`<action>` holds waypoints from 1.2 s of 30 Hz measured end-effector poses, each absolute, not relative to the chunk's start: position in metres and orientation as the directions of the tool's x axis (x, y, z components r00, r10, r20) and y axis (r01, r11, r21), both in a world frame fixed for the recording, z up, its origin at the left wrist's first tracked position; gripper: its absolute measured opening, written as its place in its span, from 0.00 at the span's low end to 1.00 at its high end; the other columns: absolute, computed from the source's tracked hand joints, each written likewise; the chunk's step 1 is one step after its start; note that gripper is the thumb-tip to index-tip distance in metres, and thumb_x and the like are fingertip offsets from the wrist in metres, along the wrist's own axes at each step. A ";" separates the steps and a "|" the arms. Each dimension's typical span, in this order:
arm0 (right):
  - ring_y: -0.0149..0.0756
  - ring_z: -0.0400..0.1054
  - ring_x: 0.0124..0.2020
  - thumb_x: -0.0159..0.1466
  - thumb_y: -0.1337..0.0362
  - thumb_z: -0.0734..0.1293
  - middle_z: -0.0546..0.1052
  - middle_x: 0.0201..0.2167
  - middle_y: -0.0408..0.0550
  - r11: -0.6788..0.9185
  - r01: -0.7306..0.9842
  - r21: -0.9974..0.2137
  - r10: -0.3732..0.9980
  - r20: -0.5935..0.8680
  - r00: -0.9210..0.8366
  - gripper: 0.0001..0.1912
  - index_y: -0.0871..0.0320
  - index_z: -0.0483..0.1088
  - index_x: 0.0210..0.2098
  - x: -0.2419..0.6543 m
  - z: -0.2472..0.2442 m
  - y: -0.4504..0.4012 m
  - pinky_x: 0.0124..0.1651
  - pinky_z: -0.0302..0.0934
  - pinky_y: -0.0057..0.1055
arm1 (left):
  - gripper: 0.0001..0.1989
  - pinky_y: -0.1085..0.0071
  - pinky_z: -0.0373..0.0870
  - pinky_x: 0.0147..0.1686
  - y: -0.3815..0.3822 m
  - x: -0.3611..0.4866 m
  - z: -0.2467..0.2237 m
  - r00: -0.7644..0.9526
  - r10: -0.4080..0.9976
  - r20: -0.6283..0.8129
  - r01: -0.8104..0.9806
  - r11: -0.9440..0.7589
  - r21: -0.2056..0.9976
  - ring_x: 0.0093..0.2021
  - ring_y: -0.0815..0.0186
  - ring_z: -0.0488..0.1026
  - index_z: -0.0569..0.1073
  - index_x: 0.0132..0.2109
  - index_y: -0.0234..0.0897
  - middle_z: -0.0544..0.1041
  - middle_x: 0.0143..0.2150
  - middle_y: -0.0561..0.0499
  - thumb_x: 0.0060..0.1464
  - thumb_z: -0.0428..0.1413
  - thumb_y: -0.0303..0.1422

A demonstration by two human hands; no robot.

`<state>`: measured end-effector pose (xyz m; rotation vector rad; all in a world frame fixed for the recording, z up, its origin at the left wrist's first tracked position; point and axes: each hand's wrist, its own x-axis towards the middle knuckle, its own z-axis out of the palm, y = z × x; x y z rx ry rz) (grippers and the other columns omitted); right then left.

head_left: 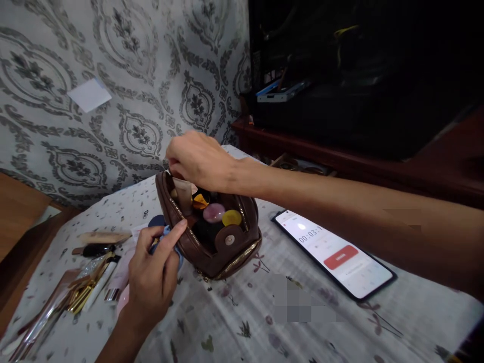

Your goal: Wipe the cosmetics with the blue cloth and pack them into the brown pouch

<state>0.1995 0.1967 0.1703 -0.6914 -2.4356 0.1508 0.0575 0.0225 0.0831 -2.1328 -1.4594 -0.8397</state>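
Note:
A brown zip-top pouch (196,247) lies open on the patterned cloth. Inside it show a pale tube (183,195), an orange-gold item (200,201), a pink rounded item (214,213) and a yellow disc (231,218). My right hand (202,159) reaches over the pouch's far end with fingers curled down; whatever they hold is hidden. Beside the near left rim is my left hand (153,275), its fingers bent around a crumpled blue item (179,258). One of its fingers stretches out to touch the zipper edge.
Left of the pouch lie several cosmetics, among them a black tube (99,250), gold-coloured packets (81,292) and a pink tube (123,272). A phone (333,252) showing a timer lies under my right forearm. Patterned wallpaper (139,126) and a dark screen (340,116) stand behind.

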 end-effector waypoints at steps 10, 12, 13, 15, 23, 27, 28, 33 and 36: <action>0.31 0.67 0.28 0.69 0.58 0.68 0.68 0.20 0.43 0.823 0.492 -0.283 0.542 0.649 -0.534 0.19 0.60 0.68 0.23 0.281 0.170 0.158 0.35 0.56 0.28 | 0.22 0.76 0.64 0.35 0.018 0.052 0.081 0.255 0.700 0.667 0.938 -0.347 0.006 0.34 0.72 0.66 0.70 0.63 0.40 0.65 0.46 0.49 0.66 0.48 0.22; 0.29 0.63 0.25 0.70 0.61 0.66 0.68 0.20 0.42 0.839 0.449 -0.307 0.528 0.660 -0.535 0.19 0.59 0.67 0.23 0.296 0.163 0.148 0.31 0.54 0.28 | 0.23 0.75 0.65 0.35 0.017 0.051 0.082 0.259 0.712 0.652 0.937 -0.348 0.008 0.35 0.71 0.67 0.68 0.64 0.42 0.66 0.46 0.49 0.66 0.48 0.22; 0.28 0.62 0.24 0.71 0.62 0.64 0.69 0.21 0.42 0.852 0.418 -0.315 0.512 0.663 -0.546 0.18 0.59 0.68 0.24 0.302 0.158 0.141 0.30 0.54 0.28 | 0.24 0.75 0.65 0.35 0.017 0.051 0.082 0.263 0.719 0.643 0.938 -0.348 0.005 0.35 0.71 0.68 0.67 0.65 0.43 0.67 0.47 0.49 0.66 0.48 0.23; 0.27 0.62 0.25 0.72 0.66 0.62 0.72 0.24 0.43 0.885 0.341 -0.317 0.464 0.669 -0.581 0.14 0.59 0.70 0.29 0.310 0.146 0.124 0.29 0.53 0.28 | 0.25 0.74 0.65 0.34 0.017 0.051 0.083 0.264 0.726 0.635 0.941 -0.338 -0.004 0.37 0.69 0.69 0.65 0.67 0.44 0.68 0.46 0.49 0.66 0.48 0.23; 0.30 0.57 0.23 0.68 0.73 0.63 0.73 0.29 0.43 0.977 0.133 -0.169 0.203 0.522 -0.829 0.05 0.59 0.70 0.40 0.288 0.094 0.057 0.22 0.42 0.33 | 0.22 0.59 0.71 0.50 -0.006 0.026 0.073 0.097 0.704 0.704 0.986 -0.163 0.027 0.52 0.55 0.74 0.63 0.66 0.41 0.75 0.53 0.42 0.66 0.49 0.31; 0.31 0.58 0.22 0.64 0.72 0.66 0.76 0.33 0.43 0.972 0.046 -0.232 0.132 0.370 -0.920 0.12 0.58 0.69 0.47 0.258 0.081 0.040 0.22 0.36 0.35 | 0.17 0.56 0.72 0.48 -0.023 0.000 0.067 -0.027 0.741 0.671 0.998 -0.019 0.062 0.49 0.52 0.76 0.70 0.58 0.37 0.77 0.49 0.41 0.66 0.49 0.37; 0.31 0.59 0.23 0.63 0.72 0.66 0.77 0.34 0.43 0.963 0.032 -0.266 0.123 0.333 -0.935 0.13 0.58 0.70 0.47 0.250 0.077 0.037 0.22 0.36 0.35 | 0.17 0.56 0.72 0.48 -0.028 -0.006 0.066 -0.065 0.735 0.674 0.997 0.026 0.069 0.48 0.52 0.76 0.71 0.57 0.36 0.77 0.47 0.41 0.66 0.48 0.38; 0.32 0.70 0.30 0.68 0.69 0.64 0.79 0.40 0.48 0.841 0.102 -0.531 0.265 0.241 -0.934 0.08 0.59 0.74 0.44 0.214 0.057 0.028 0.27 0.49 0.30 | 0.19 0.59 0.71 0.45 -0.054 -0.047 0.063 -0.364 0.635 0.682 0.931 0.234 0.279 0.45 0.55 0.75 0.71 0.55 0.33 0.77 0.47 0.42 0.64 0.49 0.40; 0.34 0.73 0.35 0.68 0.70 0.64 0.80 0.41 0.49 0.716 0.109 -0.689 0.373 0.246 -0.895 0.10 0.59 0.75 0.46 0.197 0.044 0.024 0.36 0.60 0.29 | 0.23 0.64 0.71 0.41 -0.076 -0.085 0.067 -0.475 0.587 0.656 0.880 0.304 0.365 0.47 0.58 0.74 0.62 0.63 0.33 0.74 0.52 0.44 0.68 0.43 0.41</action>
